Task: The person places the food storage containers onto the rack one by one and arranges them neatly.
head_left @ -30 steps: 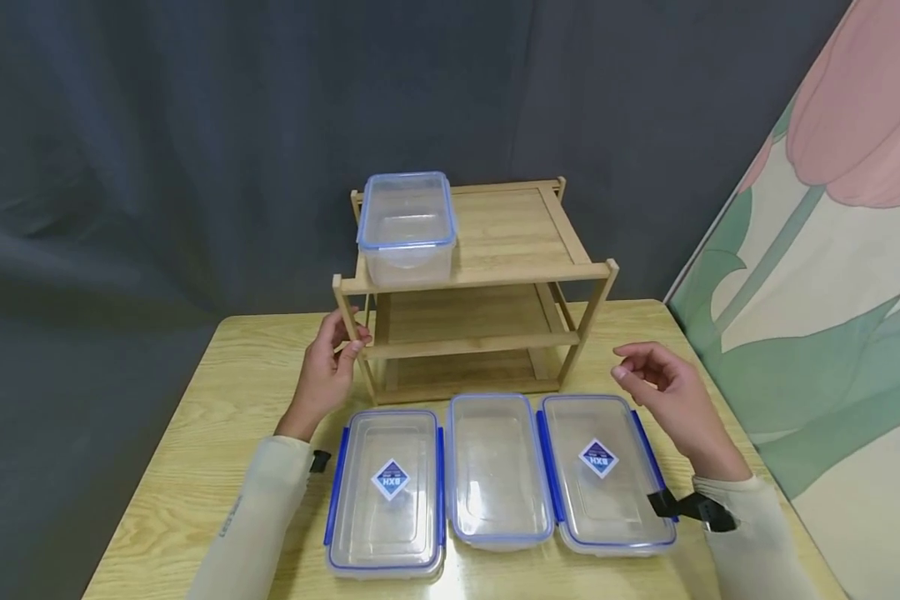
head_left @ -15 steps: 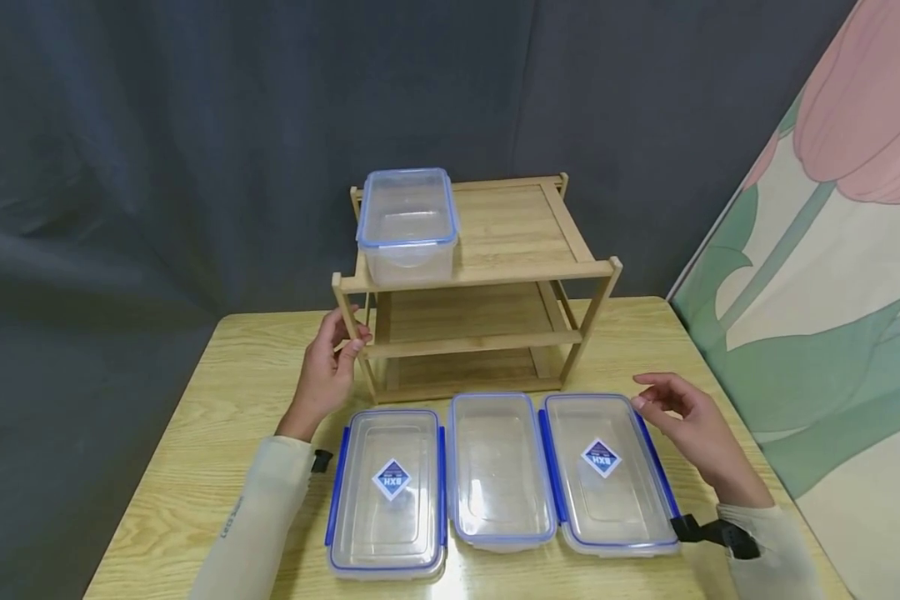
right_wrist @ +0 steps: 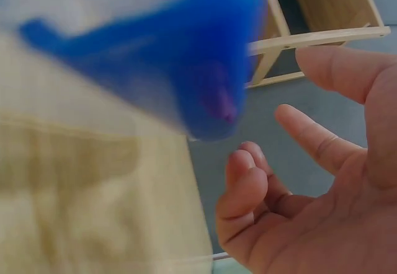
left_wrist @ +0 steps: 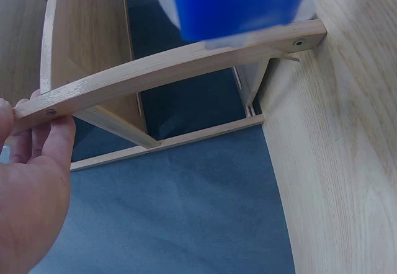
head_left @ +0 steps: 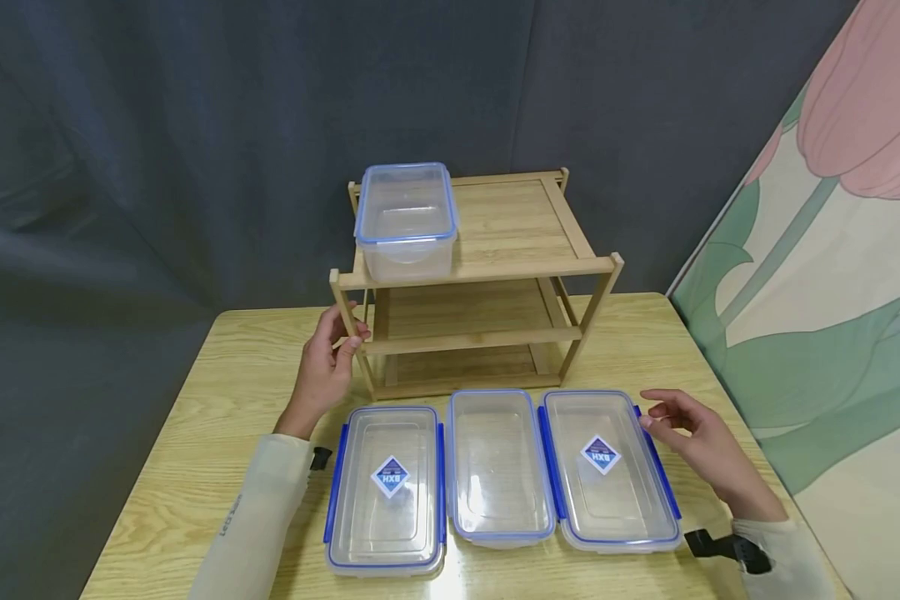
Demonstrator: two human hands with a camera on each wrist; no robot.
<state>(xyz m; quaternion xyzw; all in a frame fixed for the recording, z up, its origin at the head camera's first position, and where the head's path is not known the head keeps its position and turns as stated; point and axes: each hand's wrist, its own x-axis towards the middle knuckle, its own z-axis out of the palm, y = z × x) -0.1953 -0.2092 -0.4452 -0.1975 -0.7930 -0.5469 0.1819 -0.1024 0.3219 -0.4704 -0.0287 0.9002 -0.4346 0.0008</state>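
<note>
My left hand grips the front left leg of a three-tier wooden shelf rack, fingers behind the post and thumb in front. In the left wrist view the fingers wrap the wooden post. My right hand hovers with loosely bent fingers at the right edge of a clear lidded food container with blue side clips. The right wrist view shows this hand holding nothing, close to a blurred blue clip. On the rack's top tier, at the left, stands a deep clear container with a light blue rim.
Two more clear containers stand in the front row: one in the middle with a light blue rim, one at the left with blue clips. A dark curtain hangs behind the wooden table; a flower-patterned cloth is at the right.
My right hand has moved down and to the right, from beside the rack to the right container's edge. My left hand stays on the rack's leg.
</note>
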